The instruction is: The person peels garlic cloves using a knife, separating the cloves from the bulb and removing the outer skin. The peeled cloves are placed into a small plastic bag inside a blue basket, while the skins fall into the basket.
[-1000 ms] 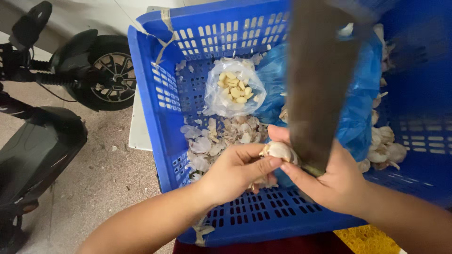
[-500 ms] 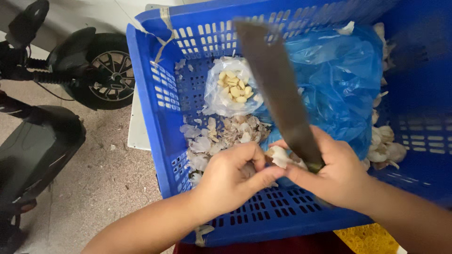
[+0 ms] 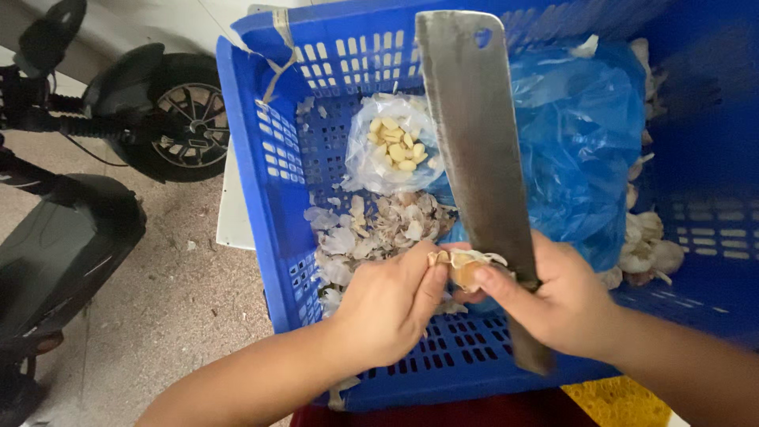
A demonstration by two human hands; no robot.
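My right hand grips a long steel cleaver whose blade points up and away over a blue plastic crate. Its thumb presses a garlic clove. My left hand pinches the same clove's papery skin from the left. Below the hands lies a heap of garlic peels on the crate's floor. A clear bag of peeled yellow cloves sits behind the heap.
A crumpled blue plastic bag fills the crate's right half, with whole garlic bulbs beside it. A black scooter stands on the concrete floor at the left. A yellow surface shows below the crate.
The cleaver's blade has tilted left, from nearly upright in front of the blue bag to leaning over the crate's middle. Both hands stay on the clove, peeling it.
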